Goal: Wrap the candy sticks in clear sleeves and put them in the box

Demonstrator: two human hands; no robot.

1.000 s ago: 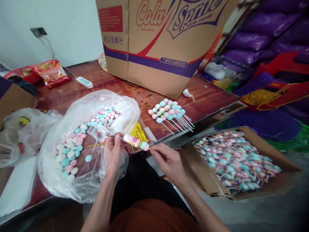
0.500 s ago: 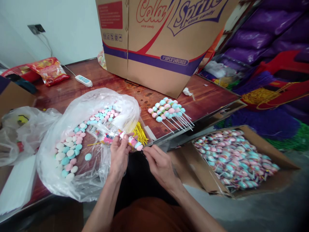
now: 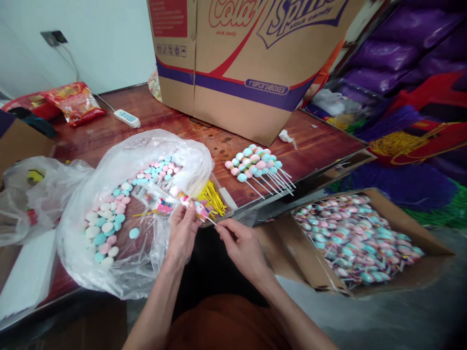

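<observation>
My left hand (image 3: pixel 182 231) is closed, pinching a clear printed candy bag (image 3: pixel 201 209) above the table's front edge. The fingers of my right hand (image 3: pixel 241 245) are closed on the white stick (image 3: pixel 211 221) of a marshmallow-like candy skewer. Its candy end lies inside the bag, partly hidden by the print and my left fingers. Left of the bag, more flat printed bags (image 3: pixel 160 203) lie on the plastic. Just behind my hands is a bunch of gold twist ties (image 3: pixel 213 198). A stack of pink, blue and white candy skewers (image 3: pixel 251 165) lies at the table's right edge.
A big plastic bag (image 3: pixel 76 243) spreads loose pastel candies (image 3: pixel 105 227) across the left table. An open carton (image 3: pixel 310 267) of wrapped candies (image 3: pixel 361 238) stands low at right. A large cardboard box (image 3: pixel 233 104) rises behind; a white remote (image 3: pixel 127 118) lies left of it.
The skewer has slid leftward into the bag. Its pink and blue end candies, outside the bag before, are now within it, and the white stick shows between my hands.
</observation>
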